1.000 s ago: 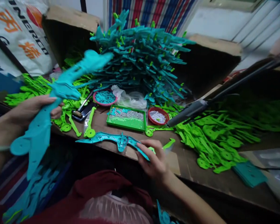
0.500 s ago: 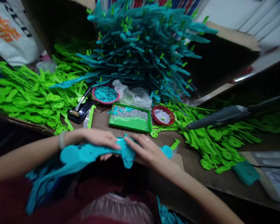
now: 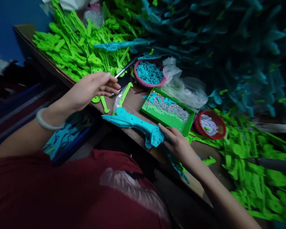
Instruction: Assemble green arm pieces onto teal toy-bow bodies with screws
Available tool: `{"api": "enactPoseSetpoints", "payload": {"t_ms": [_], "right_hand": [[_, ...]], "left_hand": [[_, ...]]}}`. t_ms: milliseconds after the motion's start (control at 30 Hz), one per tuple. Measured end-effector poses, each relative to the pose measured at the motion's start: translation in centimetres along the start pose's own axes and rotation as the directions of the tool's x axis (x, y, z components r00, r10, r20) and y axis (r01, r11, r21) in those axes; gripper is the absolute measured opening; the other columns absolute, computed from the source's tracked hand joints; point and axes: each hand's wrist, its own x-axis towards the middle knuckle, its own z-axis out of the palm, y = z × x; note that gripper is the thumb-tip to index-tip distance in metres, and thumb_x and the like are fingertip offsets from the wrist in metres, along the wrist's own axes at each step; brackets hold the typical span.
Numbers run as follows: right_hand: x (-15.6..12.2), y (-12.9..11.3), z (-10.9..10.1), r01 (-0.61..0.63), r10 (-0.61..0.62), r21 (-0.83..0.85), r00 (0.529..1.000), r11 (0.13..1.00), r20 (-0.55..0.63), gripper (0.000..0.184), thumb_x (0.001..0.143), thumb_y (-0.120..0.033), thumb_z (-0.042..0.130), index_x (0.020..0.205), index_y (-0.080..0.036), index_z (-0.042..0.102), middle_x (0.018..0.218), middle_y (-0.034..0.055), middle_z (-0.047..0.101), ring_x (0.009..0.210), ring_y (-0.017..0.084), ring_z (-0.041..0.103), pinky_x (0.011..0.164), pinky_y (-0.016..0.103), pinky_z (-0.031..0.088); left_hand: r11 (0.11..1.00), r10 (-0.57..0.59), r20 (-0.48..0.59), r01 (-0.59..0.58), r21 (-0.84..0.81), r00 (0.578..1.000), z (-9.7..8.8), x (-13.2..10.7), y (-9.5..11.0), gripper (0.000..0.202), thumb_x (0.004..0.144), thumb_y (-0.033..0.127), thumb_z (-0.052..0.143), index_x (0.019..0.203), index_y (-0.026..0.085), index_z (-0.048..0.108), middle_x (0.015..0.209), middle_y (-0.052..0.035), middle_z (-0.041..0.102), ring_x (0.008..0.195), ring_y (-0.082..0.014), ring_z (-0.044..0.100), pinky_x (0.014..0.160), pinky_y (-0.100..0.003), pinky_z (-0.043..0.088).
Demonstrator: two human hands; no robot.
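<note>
My right hand [image 3: 178,143] grips the end of a turquoise plastic part [image 3: 138,122], long, with a round disc at its far end. That part lies slantwise over the table's front edge. My left hand [image 3: 92,87] has let go of it and hangs in the air with fingers loosely stretched and apart. Just beyond those fingertips is a hammer [image 3: 125,69] with a dark handle and metal shaft; its head is hidden by the hand. A green curved strip with a clear blade-like piece [image 3: 120,98] lies beside the turquoise part. Another turquoise piece [image 3: 177,167] shows below my right hand.
Ahead are a pink bowl [image 3: 135,74] of small turquoise pieces, a green tray [image 3: 165,122] of screws and a red basket [image 3: 220,130] of white pieces. Green parts [image 3: 78,47] pile up left and right. Turquoise parts [image 3: 219,41] are heaped behind; a blue crate [image 3: 66,151] stands below left.
The view has swung left and down. My left hand has released the turquoise part and moved left toward the hammer. My right hand still holds the part, which is now over the table edge.
</note>
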Motion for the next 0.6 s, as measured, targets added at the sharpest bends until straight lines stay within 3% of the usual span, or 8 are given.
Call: {"api": "enactPoseSetpoints", "payload": {"t_ms": [167,267,367,433,533,600], "right_hand": [[-0.4,0.1,-0.4,-0.041,0.041,0.017,0.998,0.999,0.04,0.057,0.091,-0.026,0.051,0.147,-0.023,0.045,0.109,0.0102,0.061,0.094,0.023,0.066,0.082,0.034,0.056],[-1.0,-0.2,-0.6,-0.054,0.055,-0.017,0.998,0.998,0.015,0.057,0.089,-0.026,0.053,0.146,-0.022,0.048,0.108,0.0103,0.062,0.094,0.023,0.066,0.082,0.034,0.055],[-1.3,-0.7,-0.4,-0.041,0.04,-0.048,0.999,0.998,-0.014,0.057,0.088,-0.027,0.055,0.145,-0.021,0.049,0.107,0.0102,0.062,0.094,0.024,0.065,0.082,0.034,0.055],[-1.3,-1.0,-0.1,-0.032,0.031,-0.066,0.999,0.997,-0.025,0.058,0.088,-0.026,0.055,0.145,-0.021,0.049,0.107,0.0098,0.062,0.095,0.024,0.065,0.083,0.035,0.054],[-1.2,-1.2,0.1,-0.022,0.018,-0.08,0.999,0.997,-0.047,0.058,0.089,-0.026,0.055,0.146,-0.022,0.047,0.107,0.0097,0.062,0.095,0.024,0.064,0.085,0.035,0.054],[-1.2,-1.0,0.1,-0.017,0.011,-0.086,0.998,0.996,-0.067,0.058,0.089,-0.026,0.056,0.147,-0.022,0.047,0.108,0.0097,0.062,0.097,0.024,0.064,0.086,0.035,0.054]], "left_hand": [[0.995,-0.092,-0.075,0.094,0.022,0.993,-0.8,-3.6,-3.6,0.03,0.095,0.041,0.055,0.1,0.014,0.066,0.103,-0.0099,0.071,0.093,-0.0206,0.07,0.084,-0.035,0.055],[0.995,-0.05,-0.174,0.064,0.075,0.983,-0.9,-4.2,-6.5,0.021,0.095,0.032,0.053,0.097,0.015,0.065,0.099,-0.0084,0.069,0.09,-0.0195,0.068,0.082,-0.034,0.054],[0.984,0.022,-0.418,0.054,0.169,0.908,-0.1,-4.9,-10.0,0.009,0.089,0.02,0.057,0.097,0.018,0.06,0.098,-0.0051,0.064,0.096,-0.0184,0.063,0.087,-0.033,0.051],[0.991,-0.037,-0.499,0.094,0.091,0.866,0.8,-5.7,-12.2,0.013,0.085,0.017,0.057,0.098,0.019,0.056,0.101,-0.0038,0.061,0.099,-0.0175,0.06,0.087,-0.031,0.05],[0.986,-0.167,-0.396,0.144,-0.089,0.903,2.5,-7.1,-14.2,0.013,0.088,0.026,0.05,0.098,0.019,0.054,0.097,-0.0034,0.061,0.091,-0.0166,0.062,0.077,-0.03,0.052],[0.981,-0.174,-0.3,0.14,-0.132,0.938,3.7,-7.8,-14.7,0.018,0.088,0.032,0.047,0.098,0.019,0.054,0.094,-0.0031,0.063,0.088,-0.0163,0.064,0.077,-0.031,0.054]]}}
